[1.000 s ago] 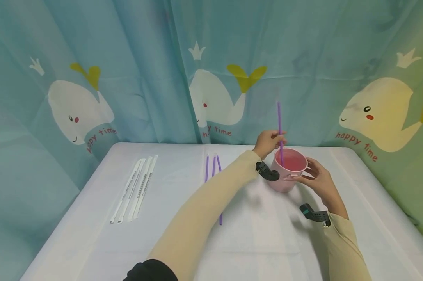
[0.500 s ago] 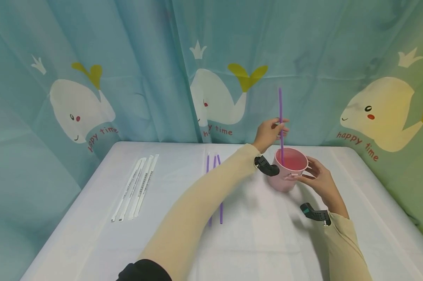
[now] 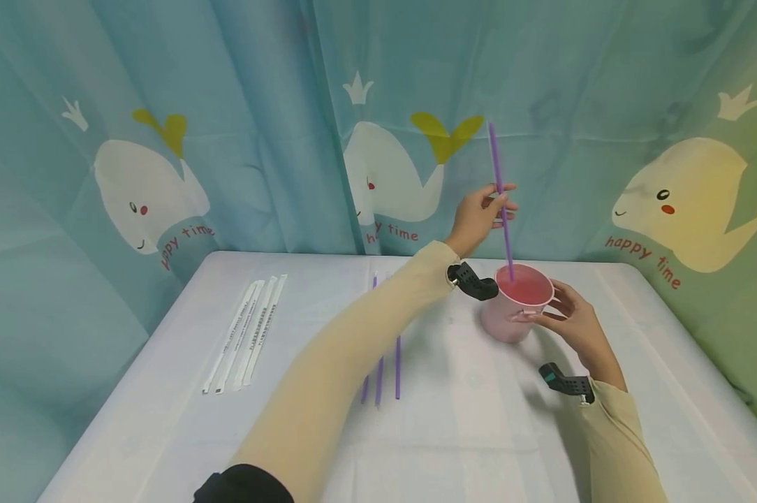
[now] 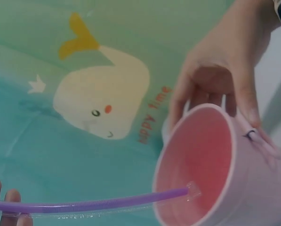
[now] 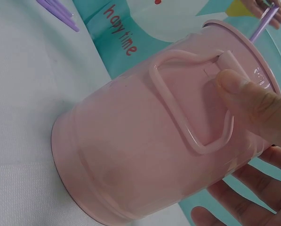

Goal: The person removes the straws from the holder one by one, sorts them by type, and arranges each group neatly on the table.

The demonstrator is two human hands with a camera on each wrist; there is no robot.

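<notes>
My left hand [image 3: 477, 216] pinches a purple straw [image 3: 496, 164] in a clear wrapper and holds it above the pink bucket [image 3: 503, 320]. The straw leans slightly, its lower end inside the bucket's mouth, as the left wrist view shows [image 4: 107, 203]. With my right hand [image 3: 581, 328] I grip the bucket at its upper right side. In the right wrist view my thumb presses by the root of the pink folding handle [image 5: 173, 106], while the fingers lie along the other side. The bucket stands on the white table, and its far inside is partly hidden.
Several purple straws [image 3: 398, 370] lie on the white table [image 3: 466, 433], partly covered by my left sleeve. Farther left lie several white paper-wrapped straws [image 3: 246, 332] side by side. A blue-green whale-print curtain [image 3: 259, 140] hangs behind the table.
My left hand has risen with the purple straw, drawing it partly up out of the bucket, and the straw now tilts to the left at its top. My right hand and the bucket stay put.
</notes>
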